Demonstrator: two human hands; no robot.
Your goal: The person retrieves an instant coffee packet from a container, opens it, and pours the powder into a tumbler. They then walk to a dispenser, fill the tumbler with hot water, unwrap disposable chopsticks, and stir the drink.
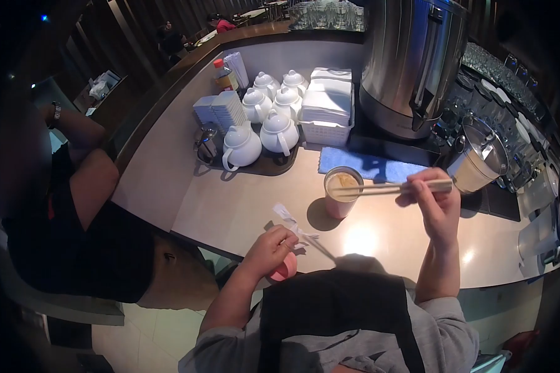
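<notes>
In the head view, my right hand [432,202] is closed around a pair of pale chopsticks [379,188], held almost level. Their tips reach into the mouth of a tall cup [338,205], which stands upright and has a light brown drink in it. My left hand [271,247] is at the near table edge with its fingers curled over a round pink lid [284,268]. Part of the lid is hidden by the hand. A crumpled white paper wrapper [286,217] lies just beyond those fingers.
White teapots [241,146] crowd a dark tray [287,164] at the back left. Napkins [327,99] fill a white basket beside it. A large steel urn [392,81], blue cloth [379,166], tilted metal container [479,155] and glasses line the back right. A person [74,205] stands at left.
</notes>
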